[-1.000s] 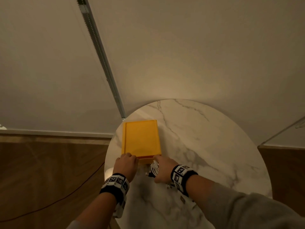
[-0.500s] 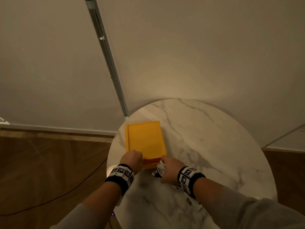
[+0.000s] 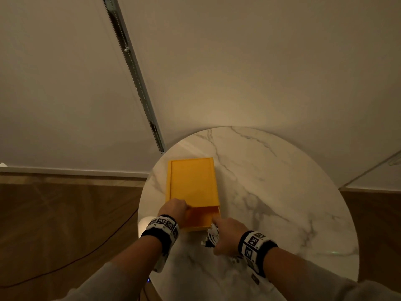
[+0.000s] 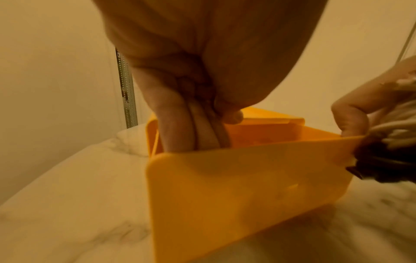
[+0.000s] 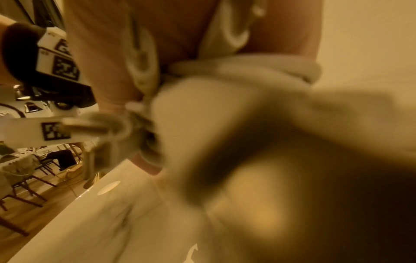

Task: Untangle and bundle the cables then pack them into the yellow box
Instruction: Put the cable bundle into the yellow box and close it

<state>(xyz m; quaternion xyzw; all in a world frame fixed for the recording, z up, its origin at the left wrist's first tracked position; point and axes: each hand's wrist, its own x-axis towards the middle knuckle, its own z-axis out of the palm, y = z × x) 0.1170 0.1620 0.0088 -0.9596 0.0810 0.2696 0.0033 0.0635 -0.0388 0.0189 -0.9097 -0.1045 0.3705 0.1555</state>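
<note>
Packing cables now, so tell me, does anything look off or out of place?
Nothing damaged or spilled. The yellow box has its lid slid back only partway, and the bundled cables are outside it in the right hand.

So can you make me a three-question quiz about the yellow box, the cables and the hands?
1. Where does the yellow box stand?
A. on the floor
B. on the round marble table
C. on a chair

2. What colour are most of the bundled cables?
A. white
B. red
C. green

3. How is the box right now?
A. fully shut
B. upside down
C. partly open at the near end

Answers: 1 B, marble shows around it. 2 A, pale loops show in the right hand. 3 C, the left hand has its fingers inside the opening.
</note>
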